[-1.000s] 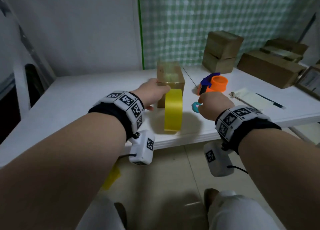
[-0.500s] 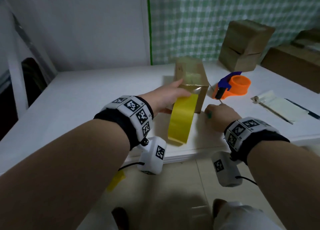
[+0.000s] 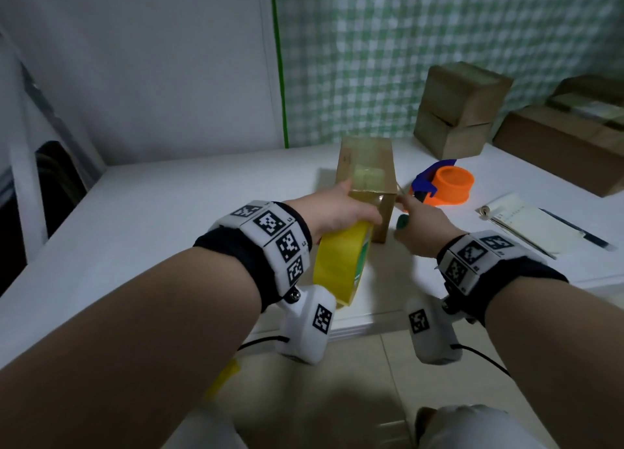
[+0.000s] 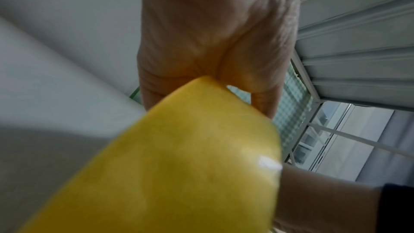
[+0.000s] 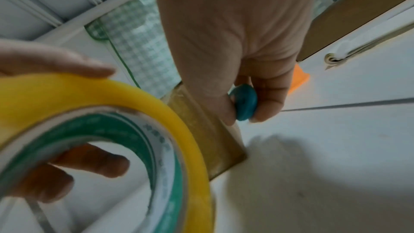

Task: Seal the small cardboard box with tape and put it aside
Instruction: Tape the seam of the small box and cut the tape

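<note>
Cardboard box (image 3: 366,178): it stands on the white table (image 3: 169,212), in front of the green checked wall; glossy tape already runs over its top and down its near face.
Tape roll (image 3: 341,266): yellow with a green core, just in front of the box; your thumb lies on its outer rim and your fingers pass through the core.
Left hand (image 3: 334,212): you are gripping the roll, with the hand up against the box's near left edge.
Right hand (image 3: 422,225): your fingers are curled round a small teal ring-shaped handle (image 5: 244,104), right beside the box's near right corner.
Dispenser (image 3: 445,185): orange and blue, on the table just right of the box.
Notepad (image 3: 526,222): farther right of the box, a pen beside it.
Other boxes (image 3: 462,107): stacked behind and to the right of the box, by the wall.
</note>
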Demonstrator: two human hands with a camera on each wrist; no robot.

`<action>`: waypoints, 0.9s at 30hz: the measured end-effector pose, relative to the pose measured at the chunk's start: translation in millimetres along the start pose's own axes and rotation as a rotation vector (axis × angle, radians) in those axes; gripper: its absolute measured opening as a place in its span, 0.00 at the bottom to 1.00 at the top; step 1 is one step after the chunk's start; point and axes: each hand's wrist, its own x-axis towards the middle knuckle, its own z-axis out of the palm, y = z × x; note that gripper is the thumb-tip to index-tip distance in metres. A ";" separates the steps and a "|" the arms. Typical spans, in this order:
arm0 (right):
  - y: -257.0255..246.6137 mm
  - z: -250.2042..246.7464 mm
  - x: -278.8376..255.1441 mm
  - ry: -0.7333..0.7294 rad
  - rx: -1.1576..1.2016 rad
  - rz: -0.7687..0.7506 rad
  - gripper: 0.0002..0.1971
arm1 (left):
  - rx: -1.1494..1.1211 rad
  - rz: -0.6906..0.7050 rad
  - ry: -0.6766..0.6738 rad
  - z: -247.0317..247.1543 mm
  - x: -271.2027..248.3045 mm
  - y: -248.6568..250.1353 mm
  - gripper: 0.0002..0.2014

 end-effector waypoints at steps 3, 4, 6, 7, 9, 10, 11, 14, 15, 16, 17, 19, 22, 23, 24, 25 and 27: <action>-9.6 -7.9 -1.8 -0.025 -0.003 -0.039 0.26 | 0.073 -0.009 0.039 0.1 -3.4 6.6 0.36; -10.8 -9.8 -3.5 -0.027 -0.020 -0.050 0.25 | 0.095 -0.026 0.043 -1.2 -5.4 8.2 0.34; -11.9 -13.4 -8.6 -0.038 -0.023 -0.065 0.24 | 0.149 -0.062 0.027 -4.7 -9.9 9.5 0.35; -12.1 -15.1 -11.8 -0.051 -0.008 -0.071 0.25 | 0.169 -0.076 0.016 -6.7 -11.5 8.7 0.36; -13.0 -17.7 -17.3 -0.081 0.041 -0.079 0.26 | 0.221 -0.110 0.001 -10.6 -13.3 5.6 0.40; -14.1 -19.1 -20.2 -0.092 0.078 -0.079 0.25 | 0.265 -0.120 0.003 -13.0 -14.0 3.5 0.43; -15.7 -20.8 -23.0 -0.102 0.110 -0.075 0.23 | 0.309 -0.121 0.010 -15.8 -13.9 1.3 0.45; -20.0 -26.6 -31.1 -0.149 0.143 -0.081 0.17 | 0.423 -0.116 0.009 -26.1 -17.9 -2.5 0.47; -21.5 -28.3 -34.2 -0.164 0.150 -0.083 0.15 | 0.461 -0.124 -0.011 -29.3 -20.6 -2.7 0.47; -23.1 -29.9 -36.9 -0.164 0.165 -0.082 0.14 | 0.500 -0.134 -0.033 -32.0 -24.0 -2.1 0.47; -24.8 -31.5 -38.9 -0.141 0.184 -0.086 0.13 | 0.541 -0.140 -0.052 -33.9 -27.5 -1.8 0.47; -28.5 -35.0 -40.0 -0.021 0.231 -0.115 0.10 | 0.648 -0.134 -0.060 -36.7 -33.1 -0.8 0.48; -36.1 -40.8 -39.8 0.198 0.250 -0.177 0.12 | 0.773 -0.091 -0.017 -39.0 -36.2 -3.7 0.48; -39.0 -41.8 -38.6 0.245 0.220 -0.205 0.14 | 0.788 -0.074 -0.002 -39.1 -36.1 -4.9 0.48; -41.5 -42.2 -37.1 0.268 0.177 -0.230 0.17 | 0.796 -0.058 0.009 -38.6 -35.7 -5.8 0.48; -44.1 -41.6 -36.1 0.276 0.132 -0.255 0.18 | 0.798 -0.046 0.016 -37.5 -35.6 -6.4 0.48; -48.2 -38.1 -33.7 0.269 0.035 -0.298 0.18 | 0.800 -0.023 0.023 -34.5 -35.1 -6.4 0.48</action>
